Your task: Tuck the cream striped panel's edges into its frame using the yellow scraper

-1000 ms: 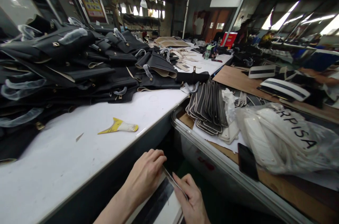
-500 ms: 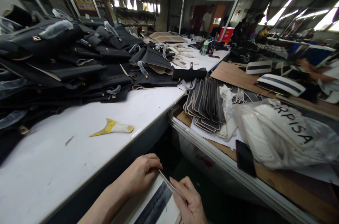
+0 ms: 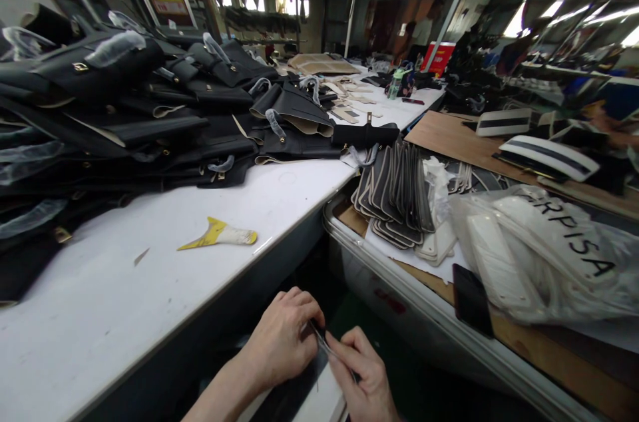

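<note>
At the bottom centre, low in the gap between two tables, lies a white panel with a dark stripe [image 3: 319, 390], probably a bag piece. My left hand [image 3: 287, 335] is closed, its thumb and fingers pinching the panel's far edge where the dark stripe meets it. Close beside it, my right hand [image 3: 363, 372] grips the same edge from the right, thumb on top and fingers curled. A thin dark strip shows between the two hands. Much of the panel is hidden under my left hand and forearm.
A white table [image 3: 164, 302] on the left carries a yellow-and-white scrap [image 3: 219, 234] and a pile of black bags [image 3: 200, 96]. On the right bench sit stacked dark panels [image 3: 399, 189], a phone [image 3: 472, 300] and a plastic bag of white pieces [image 3: 534, 255].
My left hand has moved right along the panel's edge, nearer my right hand, and now covers more of the dark stripe. The camera view has shifted slightly left.
</note>
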Motion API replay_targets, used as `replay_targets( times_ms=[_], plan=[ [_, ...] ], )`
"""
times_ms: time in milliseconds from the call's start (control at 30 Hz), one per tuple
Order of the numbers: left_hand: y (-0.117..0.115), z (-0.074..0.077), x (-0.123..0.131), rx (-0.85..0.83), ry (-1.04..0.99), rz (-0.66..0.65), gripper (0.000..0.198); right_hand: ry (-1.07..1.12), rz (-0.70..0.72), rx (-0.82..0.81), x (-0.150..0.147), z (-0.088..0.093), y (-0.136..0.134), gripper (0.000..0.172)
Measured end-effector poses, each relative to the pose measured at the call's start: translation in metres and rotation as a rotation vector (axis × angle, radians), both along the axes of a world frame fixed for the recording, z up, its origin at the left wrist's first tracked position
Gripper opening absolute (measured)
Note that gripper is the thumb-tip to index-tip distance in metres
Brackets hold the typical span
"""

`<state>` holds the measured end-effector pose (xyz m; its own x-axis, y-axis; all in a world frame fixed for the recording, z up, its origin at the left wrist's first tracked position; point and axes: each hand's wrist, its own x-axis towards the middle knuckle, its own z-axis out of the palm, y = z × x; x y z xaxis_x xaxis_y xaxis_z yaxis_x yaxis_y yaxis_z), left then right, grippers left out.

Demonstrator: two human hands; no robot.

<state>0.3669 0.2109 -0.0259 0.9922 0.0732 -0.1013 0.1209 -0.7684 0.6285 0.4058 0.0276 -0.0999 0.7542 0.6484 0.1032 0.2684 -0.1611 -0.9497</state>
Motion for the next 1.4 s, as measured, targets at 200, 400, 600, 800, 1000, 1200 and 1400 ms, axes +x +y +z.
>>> replay_targets(
  times_ms=[200, 400, 600, 800, 1000, 1200, 1400],
  plan=[
    [0.003, -0.006, 0.003, 0.036, 0.028, -0.015, 0.026, 0.224, 0.006, -0.072, 0.012, 0.012, 0.000, 0.027],
    [0.000, -0.005, 0.001, 0.041, 0.031, -0.021, 0.028, 0.218, 0.018, -0.080, 0.012, 0.016, -0.003, 0.025],
    [-0.013, 0.000, -0.014, 0.090, -0.061, 0.033, 0.023, -0.024, 0.176, -0.106, 0.012, 0.023, -0.004, 0.030],
    [-0.031, -0.007, -0.052, 0.182, -0.113, -0.027, 0.032, -0.127, 0.191, -0.110, 0.009, 0.019, -0.003, 0.032],
    [-0.037, -0.016, -0.064, 0.231, 0.016, -0.063, 0.047, -0.223, 0.243, -0.117, 0.010, 0.023, -0.005, 0.033],
    [-0.037, -0.024, -0.065, 0.298, -0.010, -0.040, 0.042, -0.337, 0.391, -0.241, 0.019, 0.033, -0.006, 0.035],
    [-0.039, -0.033, -0.069, 0.363, 0.029, -0.099, 0.060, -0.553, 0.507, -0.375, 0.019, 0.044, -0.005, 0.037]
  ],
)
